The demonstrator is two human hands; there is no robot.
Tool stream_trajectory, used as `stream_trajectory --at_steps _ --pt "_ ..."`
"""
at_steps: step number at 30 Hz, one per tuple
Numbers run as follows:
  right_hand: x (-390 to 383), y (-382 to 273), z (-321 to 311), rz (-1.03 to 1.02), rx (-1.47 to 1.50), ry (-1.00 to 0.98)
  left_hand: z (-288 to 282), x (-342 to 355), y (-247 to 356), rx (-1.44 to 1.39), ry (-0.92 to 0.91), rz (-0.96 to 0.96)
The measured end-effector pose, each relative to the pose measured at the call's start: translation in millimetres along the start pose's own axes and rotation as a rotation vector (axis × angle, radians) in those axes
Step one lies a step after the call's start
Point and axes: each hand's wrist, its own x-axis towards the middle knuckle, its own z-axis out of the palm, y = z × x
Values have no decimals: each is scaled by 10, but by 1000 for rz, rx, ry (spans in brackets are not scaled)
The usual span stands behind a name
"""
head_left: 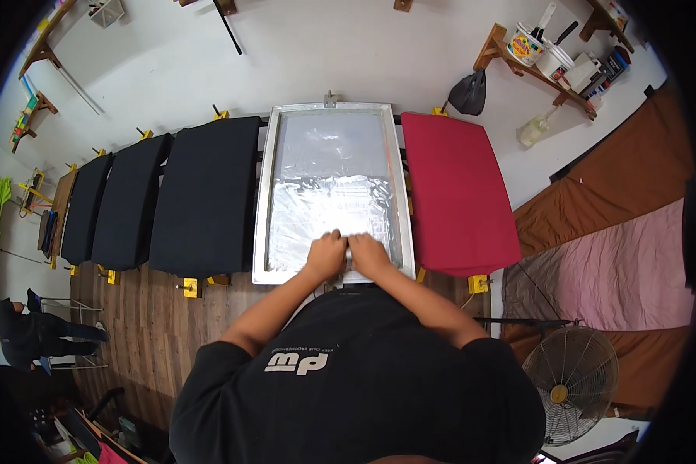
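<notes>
a: closest first: how are the hands set?

b: two bare hands, the left hand (329, 255) and the right hand (369, 255), nearly together, fingers curled in. whether either one grips anything i cannot tell; the backs of the hands hide it.

a: and under them?

b: one rectangular silver metal frame (264, 209) with a pale grey, translucent sheet (329, 147) stretched inside it. the hands are over its near end. shiny, crinkled clear film (317, 203) seems to lie across the nearer half.

a: so how far along is it?

b: midway, i'd judge. the frame is in place, lying flat in the row, and the film covers the near part. the far part looks duller and smoother; if it needs the same film, that is left. i can't be sure.

a: what flanks it?

b: one flat red cloth-covered board (460, 193) on the right, and three flat black cloth-covered boards (205, 197) on the left.

a: farther off?

b: one other person in dark clothes (42, 332), far left, and two round white plastic tubs (525, 48) on a brown wooden wall shelf (544, 87), upper right.
</notes>
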Motion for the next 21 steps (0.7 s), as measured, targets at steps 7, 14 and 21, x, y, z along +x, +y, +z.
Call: stream_trajectory --at_steps 7,14,21 --pt "153 119 -367 -53 64 -319 -303 150 70 32 -380 -156" --pt "878 337 -540 14 28 -166 -310 859 -228 78 -175 -220" --pt "530 244 -404 -91 -23 -309 -240 511 -126 105 -317 -127"
